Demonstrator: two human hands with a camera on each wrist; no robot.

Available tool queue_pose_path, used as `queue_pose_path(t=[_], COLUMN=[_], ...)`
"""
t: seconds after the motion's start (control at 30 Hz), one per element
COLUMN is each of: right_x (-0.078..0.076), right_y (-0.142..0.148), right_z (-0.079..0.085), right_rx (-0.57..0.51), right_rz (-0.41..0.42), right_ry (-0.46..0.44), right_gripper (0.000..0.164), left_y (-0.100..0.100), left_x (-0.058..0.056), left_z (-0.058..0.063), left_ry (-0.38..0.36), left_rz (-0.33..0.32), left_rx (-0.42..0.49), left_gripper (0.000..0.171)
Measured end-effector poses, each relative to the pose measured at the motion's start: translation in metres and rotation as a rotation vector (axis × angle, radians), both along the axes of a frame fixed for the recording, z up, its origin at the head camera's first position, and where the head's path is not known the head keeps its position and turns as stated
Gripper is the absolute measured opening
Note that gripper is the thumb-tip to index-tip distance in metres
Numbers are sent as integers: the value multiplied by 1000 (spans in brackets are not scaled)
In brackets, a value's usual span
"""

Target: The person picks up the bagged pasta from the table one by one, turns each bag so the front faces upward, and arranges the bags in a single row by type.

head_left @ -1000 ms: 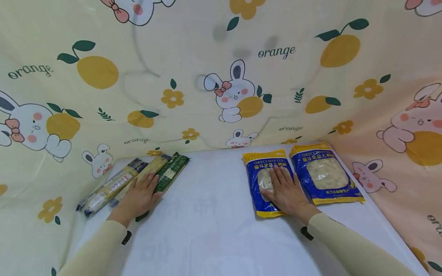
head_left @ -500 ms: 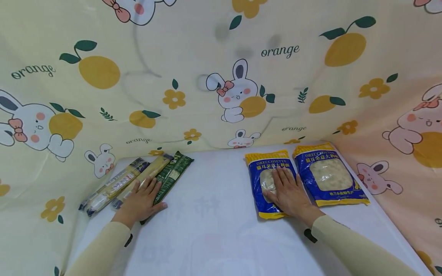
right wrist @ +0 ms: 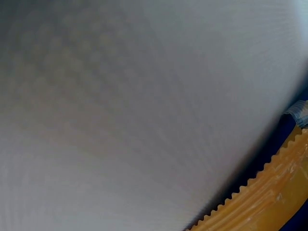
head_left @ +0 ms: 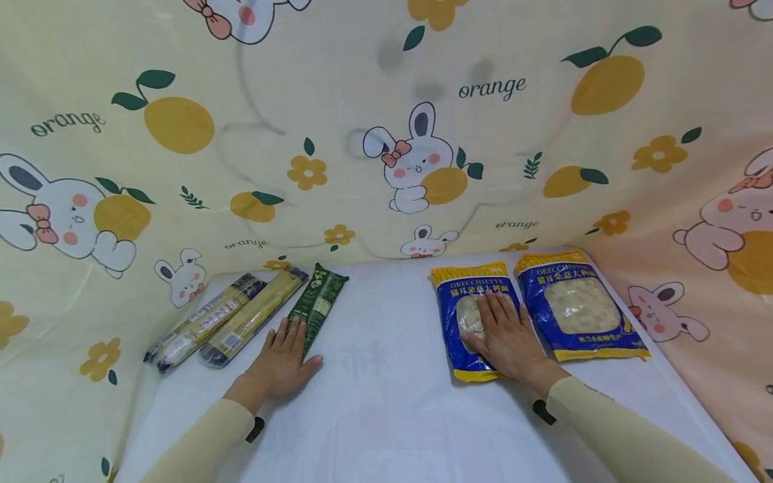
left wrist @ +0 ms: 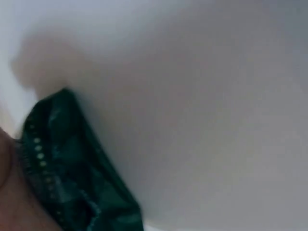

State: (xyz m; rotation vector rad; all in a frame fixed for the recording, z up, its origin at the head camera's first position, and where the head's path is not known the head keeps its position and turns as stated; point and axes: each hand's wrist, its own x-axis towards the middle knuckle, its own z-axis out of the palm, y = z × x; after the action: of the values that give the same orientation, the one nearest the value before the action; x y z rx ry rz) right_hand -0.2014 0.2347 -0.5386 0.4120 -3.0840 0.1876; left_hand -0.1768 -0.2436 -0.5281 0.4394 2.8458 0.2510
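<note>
My left hand (head_left: 280,365) lies with straight fingers on the near half of a green packet (head_left: 320,302), whose lower end is hidden under it. In the left wrist view the packet's green end (left wrist: 77,173) shows beside part of the hand. My right hand (head_left: 510,339) rests flat, fingers extended, on a blue and yellow bag of orecchiette (head_left: 449,335). The right wrist view catches that bag's yellow crimped edge (right wrist: 260,197). A second orecchiette bag (head_left: 580,308) lies just to the right of the first.
Two long packets of pasta lie slanted at the left: one with dark blue ends (head_left: 208,322), and a yellowish one (head_left: 260,315) next to it. A white table (head_left: 386,416) bears everything. A patterned cloth (head_left: 338,100) hangs behind and along both sides.
My left hand has moved right off the yellowish packet, and the green packet has shifted right with it, leaving a gap between the two. The right hand stays on its bag.
</note>
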Motion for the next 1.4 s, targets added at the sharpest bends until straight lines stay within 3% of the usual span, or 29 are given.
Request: queue_pose_path(t=[0.1, 0.37, 0.5, 0.57, 0.67, 0.87, 1.0, 1.17, 1.4], right_x=[0, -1, -3, -4, -6, -7, -7, -6, -2], right_y=[1, -2, -4, -6, -8, -11, -13, -11, -3], right_z=[-1, -1, -3, -4, -5, -6, -6, -7, -1], right_rx=[1, 7, 16, 5, 0, 7, 0, 3, 5], right_rz=[-4, -6, -7, -1, 4, 1, 5, 0, -28], right_ry=[-1, 6, 6, 5, 5, 14, 12, 12, -13], right_gripper=[93, 93, 93, 93, 93, 92, 92, 92, 94], left_y=[27, 111, 141, 150, 149, 117, 97, 97, 119], left_x=[5, 30, 41, 43, 35, -6, -24, -25, -2], left_z=[3, 24, 33, 34, 29, 3, -6, -8, -9], left_ry=[-64, -198, -258, -245, -177, -32, 0, -11, -13], left_rz=[10, -21, -56, -55, -27, -6, -24, -48, -135], left_rx=[25, 103, 170, 182, 165, 85, 26, -3, -11], left_gripper=[90, 85, 81, 79, 76, 79, 92, 99, 102])
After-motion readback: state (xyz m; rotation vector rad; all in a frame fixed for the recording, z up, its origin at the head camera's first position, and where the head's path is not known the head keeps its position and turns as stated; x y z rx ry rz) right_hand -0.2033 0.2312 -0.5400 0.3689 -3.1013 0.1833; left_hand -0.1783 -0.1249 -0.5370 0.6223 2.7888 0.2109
